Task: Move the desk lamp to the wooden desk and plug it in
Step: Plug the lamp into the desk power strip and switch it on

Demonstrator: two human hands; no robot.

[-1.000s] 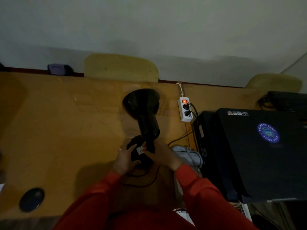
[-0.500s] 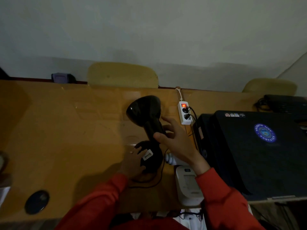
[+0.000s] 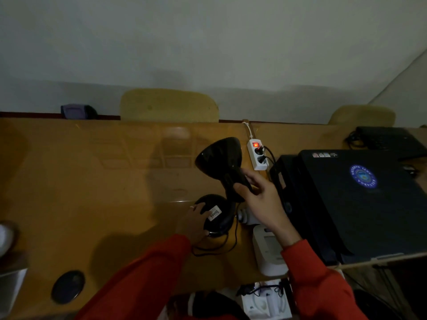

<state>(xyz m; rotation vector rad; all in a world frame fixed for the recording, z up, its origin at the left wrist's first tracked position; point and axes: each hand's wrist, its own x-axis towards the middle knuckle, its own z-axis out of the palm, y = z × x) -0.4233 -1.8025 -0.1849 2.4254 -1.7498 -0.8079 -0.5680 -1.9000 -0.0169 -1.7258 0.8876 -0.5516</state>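
Since half a second ago the right hand [image 3: 258, 199] has closed around the neck of the desk lamp [image 3: 227, 172], where before it was open beside it; the shade now tilts further toward the far edge of the wooden desk [image 3: 92, 181]. One desk lamp, black: round base resting on the desk near its middle, bearing one white label [image 3: 215, 214] whose writing is too small to read. The left hand [image 3: 194, 224] cups the near-left side of the base, fingers curled against it. One black cord [image 3: 221, 247] loops on the desk just in front of the base. One white power strip [image 3: 258, 154] lies by the far edge, just right of the shade: one red switch lit, two black plugs seated. One closed black laptop [image 3: 360, 204] at the right end, carrying one round blue sticker [image 3: 363, 176] with ring lettering not legible and a row of small stickers at its far-left corner. One white device [image 3: 269, 255] at the near edge, below the right wrist. One dark round grommet [image 3: 68, 286] at the near-left corner. Two yellow chair backs [image 3: 169, 105] beyond the far edge.
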